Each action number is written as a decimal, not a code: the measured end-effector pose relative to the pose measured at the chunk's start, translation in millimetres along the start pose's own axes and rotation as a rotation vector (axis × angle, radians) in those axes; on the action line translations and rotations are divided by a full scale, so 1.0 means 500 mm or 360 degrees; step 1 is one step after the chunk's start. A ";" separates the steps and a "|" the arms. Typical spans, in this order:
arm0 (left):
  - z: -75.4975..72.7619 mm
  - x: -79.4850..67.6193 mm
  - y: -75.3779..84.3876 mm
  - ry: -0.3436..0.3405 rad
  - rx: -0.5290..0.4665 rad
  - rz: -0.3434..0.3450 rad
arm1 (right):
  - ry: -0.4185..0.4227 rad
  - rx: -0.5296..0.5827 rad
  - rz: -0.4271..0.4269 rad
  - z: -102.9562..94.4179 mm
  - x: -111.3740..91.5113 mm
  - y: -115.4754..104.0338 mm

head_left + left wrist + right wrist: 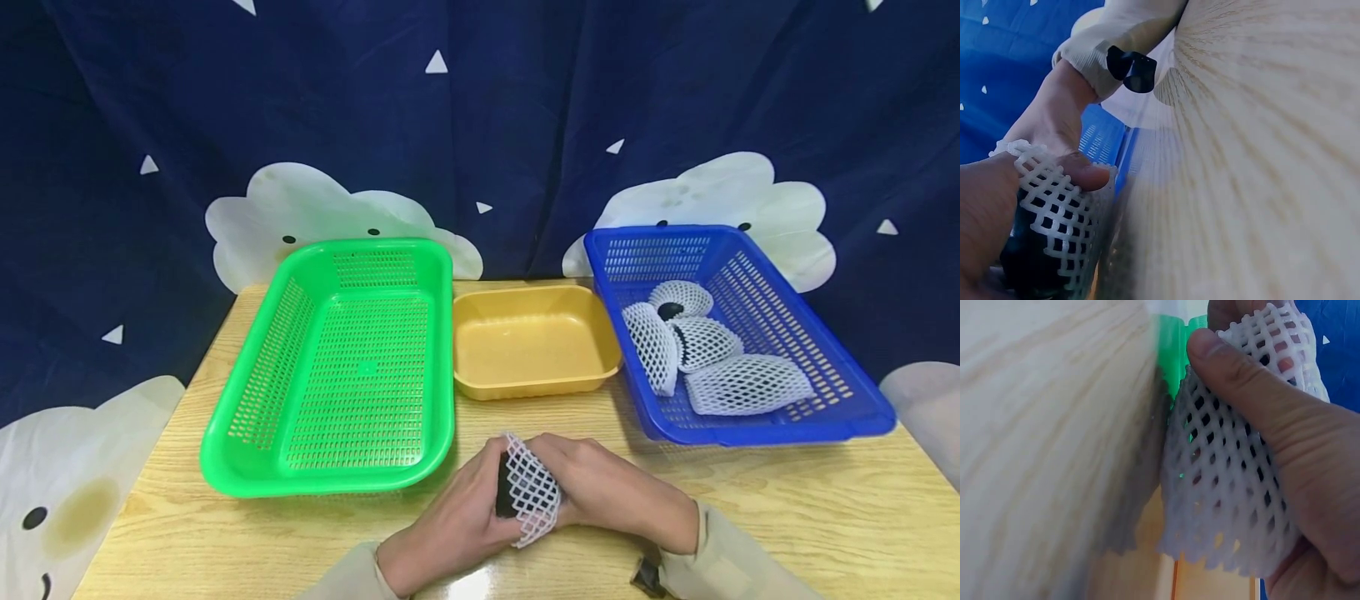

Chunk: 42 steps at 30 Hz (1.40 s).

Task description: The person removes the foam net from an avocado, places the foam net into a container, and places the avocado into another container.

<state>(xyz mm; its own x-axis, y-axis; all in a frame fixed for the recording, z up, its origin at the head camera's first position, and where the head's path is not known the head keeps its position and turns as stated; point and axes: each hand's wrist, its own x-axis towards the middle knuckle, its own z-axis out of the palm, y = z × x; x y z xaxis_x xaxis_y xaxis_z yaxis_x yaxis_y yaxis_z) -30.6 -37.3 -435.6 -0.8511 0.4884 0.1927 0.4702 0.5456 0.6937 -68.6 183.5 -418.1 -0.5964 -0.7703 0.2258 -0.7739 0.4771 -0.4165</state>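
Low over the front of the table, both hands hold a black object partly covered by a white foam net sleeve [534, 492]. My left hand [459, 518] grips the bare end of the black object [504, 493]; its kind does not show. From the other side my right hand [600, 485] holds the net, its thumb [1241, 375] pressed along the mesh in the right wrist view. In the left wrist view, the net [1063, 215] wraps one side of the black object [1025, 256]. Past the right hand's grip, the sleeve's ragged edge hangs loose.
A green basket [438, 400] stands left, with nothing in it. Behind the hands sits a yellow tray [525, 387]. The blue basket [750, 435] at right contains several white foam nets [750, 385], some with dark things inside. A dark blue curtain [510, 100] hangs behind the table.
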 end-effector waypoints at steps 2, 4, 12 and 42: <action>0.000 0.000 0.001 -0.0001 0.0006 -0.0009 | -0.0003 0.0003 -0.0003 0.000 0.000 0.000; -0.001 0.000 0.001 -0.0006 0.0007 -0.0025 | -0.0014 -0.0004 0.0002 0.000 0.000 -0.001; 0.000 -0.003 0.003 -0.0047 0.0152 -0.0053 | -0.0091 -0.0018 0.0037 -0.002 0.000 -0.005; -0.010 -0.005 0.005 -0.0083 0.0283 0.0054 | -0.0198 -0.0115 0.0085 -0.019 -0.003 -0.006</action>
<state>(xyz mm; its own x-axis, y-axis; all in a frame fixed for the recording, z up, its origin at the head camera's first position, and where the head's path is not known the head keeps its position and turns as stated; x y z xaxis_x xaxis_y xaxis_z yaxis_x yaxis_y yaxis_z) -28.5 -40.5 -430.9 -0.8228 0.5409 0.1743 0.5363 0.6376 0.5529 -67.4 187.6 -408.8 -0.6097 -0.7872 0.0925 -0.7577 0.5446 -0.3596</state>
